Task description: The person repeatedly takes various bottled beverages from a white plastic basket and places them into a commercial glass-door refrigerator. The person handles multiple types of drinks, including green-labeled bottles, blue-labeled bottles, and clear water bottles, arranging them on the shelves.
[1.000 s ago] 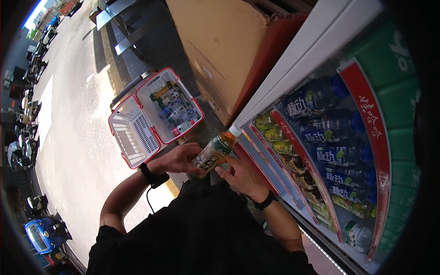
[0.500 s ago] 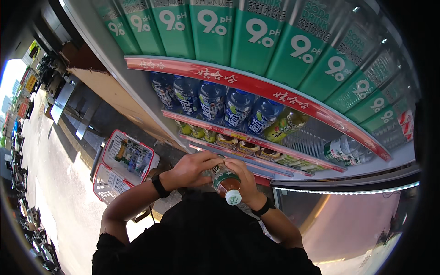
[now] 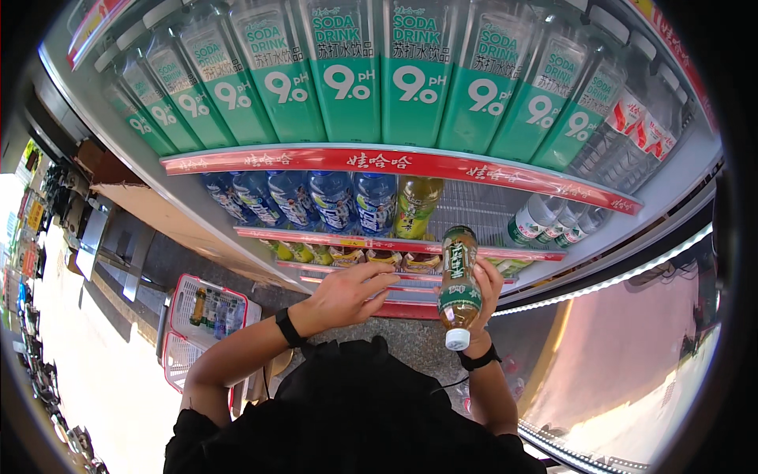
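Observation:
My right hand (image 3: 485, 294) is wrapped round a tea bottle (image 3: 458, 272) with brown liquid, a dark green label and a white cap. The bottle is tilted, its cap toward me and its base toward the shelves. To the left of it, apart from it, my left hand (image 3: 347, 296) holds nothing; its fingers are stretched toward the right. Behind the bottle, a shelf bears several blue-labelled bottles (image 3: 332, 204), a yellow-green bottle (image 3: 417, 207) and clear bottles with green and white labels (image 3: 537, 221) farther right.
Tall green-labelled bottles (image 3: 343, 95) line the shelf above, behind a red shelf strip (image 3: 379, 160). Lower shelves hold small packs (image 3: 383, 258). On the left, a white and red basket (image 3: 175, 347) with several bottles stands near a cardboard panel (image 3: 181, 225). A lit glass door (image 3: 608, 316) stands at the right.
My left hand has come off the tea bottle. The right hand has carried the bottle to the right and turned its label into view. The view has shifted, showing more of the upper shelf.

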A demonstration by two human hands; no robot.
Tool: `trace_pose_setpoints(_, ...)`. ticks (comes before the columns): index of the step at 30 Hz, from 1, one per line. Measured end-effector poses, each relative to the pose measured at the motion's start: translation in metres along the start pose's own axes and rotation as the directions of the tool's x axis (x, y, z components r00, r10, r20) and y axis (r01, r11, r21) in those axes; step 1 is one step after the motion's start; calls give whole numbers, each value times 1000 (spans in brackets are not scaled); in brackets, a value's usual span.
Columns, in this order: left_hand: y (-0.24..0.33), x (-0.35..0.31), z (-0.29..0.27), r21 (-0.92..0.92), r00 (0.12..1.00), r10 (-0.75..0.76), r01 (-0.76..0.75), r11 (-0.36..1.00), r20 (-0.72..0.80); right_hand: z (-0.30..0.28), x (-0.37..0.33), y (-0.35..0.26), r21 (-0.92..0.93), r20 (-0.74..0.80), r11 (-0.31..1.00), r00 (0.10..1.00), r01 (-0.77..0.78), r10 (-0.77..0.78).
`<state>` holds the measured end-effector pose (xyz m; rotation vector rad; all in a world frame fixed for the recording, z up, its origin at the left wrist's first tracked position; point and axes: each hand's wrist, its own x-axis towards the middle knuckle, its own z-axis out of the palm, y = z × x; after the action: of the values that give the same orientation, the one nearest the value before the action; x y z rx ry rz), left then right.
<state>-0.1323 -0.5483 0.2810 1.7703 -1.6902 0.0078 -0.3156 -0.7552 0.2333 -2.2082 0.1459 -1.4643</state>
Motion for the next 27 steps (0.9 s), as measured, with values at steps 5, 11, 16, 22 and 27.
trace_pose_setpoints(5,-14,-31,-12,23,988,-112,110,994,105,0,35,33,-25,21,994,994,-102,103)
trace_pose_setpoints(11,-24,-80,-25,49,924,-333,330,943,190,19,76,41,6,99,965,961,-262,260)
trace_pose_setpoints(16,-33,-116,-43,-33,851,-497,510,860,171,16,89,65,116,235,916,907,-383,350)
trace_pose_setpoints(22,-37,-150,-58,-107,770,-625,638,763,129,23,97,67,125,334,873,848,-472,411)
trace_pose_setpoints(27,-39,-170,-58,-182,707,-701,705,685,98,27,89,74,143,337,870,850,-472,405)
